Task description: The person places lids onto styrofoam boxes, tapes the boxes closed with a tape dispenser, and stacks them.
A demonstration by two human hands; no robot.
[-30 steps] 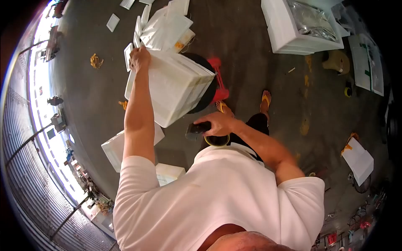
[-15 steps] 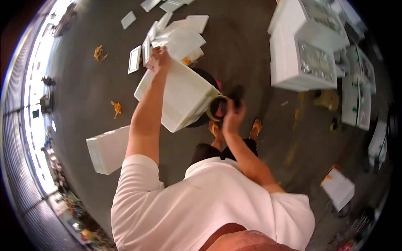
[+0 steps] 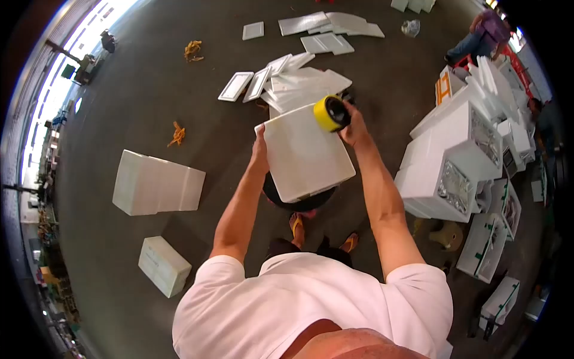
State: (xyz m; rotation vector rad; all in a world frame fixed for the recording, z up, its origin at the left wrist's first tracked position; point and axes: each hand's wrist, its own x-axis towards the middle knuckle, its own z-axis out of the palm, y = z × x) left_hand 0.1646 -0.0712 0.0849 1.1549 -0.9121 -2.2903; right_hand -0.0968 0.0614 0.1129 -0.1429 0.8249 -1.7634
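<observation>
A white foam box [image 3: 308,157] is in front of me, tilted with a broad face toward me, above a black round stool [image 3: 274,194] that it partly hides. My left hand [image 3: 259,153] grips the box along its left edge, fingers behind it. At the far right corner, my right hand [image 3: 355,127] is closed on a roll of yellow tape [image 3: 329,113] with a black centre. The roll is against or just over the box's edge; I cannot tell which.
Foam lids [image 3: 302,87] lie in a loose pile beyond the box. More white foam boxes stand at left [image 3: 156,184] and in a stack [image 3: 433,161] at right. Orange strap scraps [image 3: 177,134] lie on the floor. Another person [image 3: 481,36] is at the far right.
The box has turned more upright. My left hand has gone from its far side to its left edge. My right hand has carried the tape from the near side to the far right corner.
</observation>
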